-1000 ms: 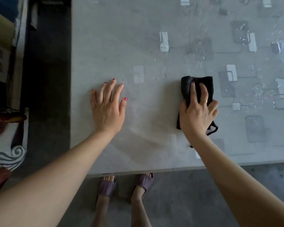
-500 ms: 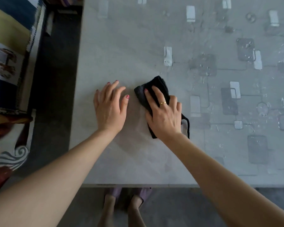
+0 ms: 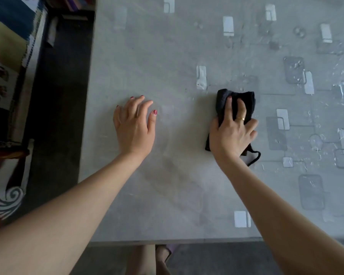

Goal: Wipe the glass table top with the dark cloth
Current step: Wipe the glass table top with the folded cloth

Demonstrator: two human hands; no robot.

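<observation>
Head view — desk: the glass desk top (image 3: 147,56) fills most of the frame, with a pattern of pale and grey rectangles under the glass and water drops towards the far right.
Head view — cloth: the dark cloth (image 3: 235,100) lies bunched on the glass right of centre, partly under the palm, a thin loop of its hem trailing out on the near side.
Right hand: the right hand (image 3: 231,133) presses down on the cloth, fingers bent over its folds and gripping it (a ring shows on one finger).
Left hand: the left hand (image 3: 134,126) rests flat on the bare glass, well left of the cloth, fingers relaxed and holding nothing.
Handling: the cloth looks soft, light and limp — it should crumple and slide easily on smooth glass, so a broad palm on the middle of the bundle seems the best hold.
Writing: no brand, label or lettering can be read anywhere.
</observation>
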